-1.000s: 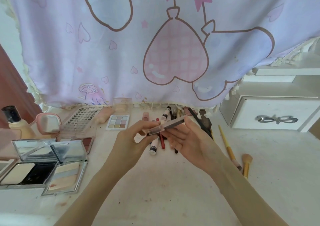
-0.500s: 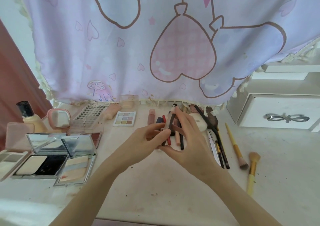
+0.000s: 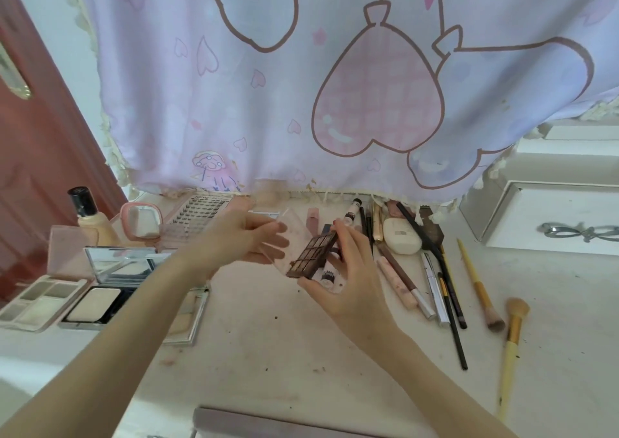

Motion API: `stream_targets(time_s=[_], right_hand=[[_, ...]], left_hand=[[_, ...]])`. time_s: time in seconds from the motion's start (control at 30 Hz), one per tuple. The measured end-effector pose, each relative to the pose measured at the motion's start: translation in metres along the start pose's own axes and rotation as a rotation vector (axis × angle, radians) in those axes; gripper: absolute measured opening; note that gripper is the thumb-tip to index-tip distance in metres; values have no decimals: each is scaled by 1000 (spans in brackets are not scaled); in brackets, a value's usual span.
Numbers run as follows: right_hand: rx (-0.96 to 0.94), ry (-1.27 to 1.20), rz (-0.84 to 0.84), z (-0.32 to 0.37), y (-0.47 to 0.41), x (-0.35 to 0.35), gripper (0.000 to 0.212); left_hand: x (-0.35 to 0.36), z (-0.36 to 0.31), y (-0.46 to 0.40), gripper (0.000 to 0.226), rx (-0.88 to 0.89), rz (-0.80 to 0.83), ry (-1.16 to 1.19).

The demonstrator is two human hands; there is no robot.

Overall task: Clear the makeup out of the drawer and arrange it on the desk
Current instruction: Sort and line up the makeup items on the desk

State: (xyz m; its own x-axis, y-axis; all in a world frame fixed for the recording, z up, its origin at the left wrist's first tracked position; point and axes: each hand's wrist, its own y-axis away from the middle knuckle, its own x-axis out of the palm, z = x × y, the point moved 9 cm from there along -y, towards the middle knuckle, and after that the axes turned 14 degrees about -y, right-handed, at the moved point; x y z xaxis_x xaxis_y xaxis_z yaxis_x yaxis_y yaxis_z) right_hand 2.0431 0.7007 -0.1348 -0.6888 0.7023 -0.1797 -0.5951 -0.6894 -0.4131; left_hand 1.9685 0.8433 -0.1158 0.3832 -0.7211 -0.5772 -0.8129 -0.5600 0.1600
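Palette [image 3: 313, 256]: open, dark pans showing, held above the desk [image 3: 301, 354] between both hands.
Left hand [image 3: 248, 236]: fingers curled on the clear lid [image 3: 291, 233].
Right hand [image 3: 348, 283]: pinching the pan half by its ends.
Pencils [image 3: 435, 290]: lying just right of the hands.
Brushes [image 3: 512, 323]: farther right.
Compacts [image 3: 93, 297]: open, at left.

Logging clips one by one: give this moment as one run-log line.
left hand holds clear lid | right hand holds eyeshadow palette | palette open above desk
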Motion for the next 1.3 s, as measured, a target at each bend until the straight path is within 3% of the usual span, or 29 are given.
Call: stream_targets(time_s=[0.13,0.33,0.43,0.53,0.6,0.73,0.83,1.1,1.3], right_hand=[[154,-85,38,-19,-5,32,89],[514,-373,44,-41,3,61,64],[568,-376,85,-44,4,68,59],[586,-404,118,-47,2,73,27],[592,-386,139,-46,-1,77,21],[529,-277,174,-43,-7,84,22],[461,-163,219,-32,-9,88,37],[183,529,505,-29,-4,110,49],[159,646,559,-39,-4,116,56]], left_hand=[[-26,-1,-15,16,-15,-16,-159],[-42,1,-30,21,15,-22,-396],[-45,2,-34,20,58,-1,-506],[-52,5,-37,19,85,-24,-623],[-54,6,-38,19,100,-21,-664],[-60,8,-41,21,100,-57,-727],[-61,8,-45,24,100,-90,-814],[-72,11,-52,14,126,-251,-861],[-67,7,-45,21,163,-348,-973]])
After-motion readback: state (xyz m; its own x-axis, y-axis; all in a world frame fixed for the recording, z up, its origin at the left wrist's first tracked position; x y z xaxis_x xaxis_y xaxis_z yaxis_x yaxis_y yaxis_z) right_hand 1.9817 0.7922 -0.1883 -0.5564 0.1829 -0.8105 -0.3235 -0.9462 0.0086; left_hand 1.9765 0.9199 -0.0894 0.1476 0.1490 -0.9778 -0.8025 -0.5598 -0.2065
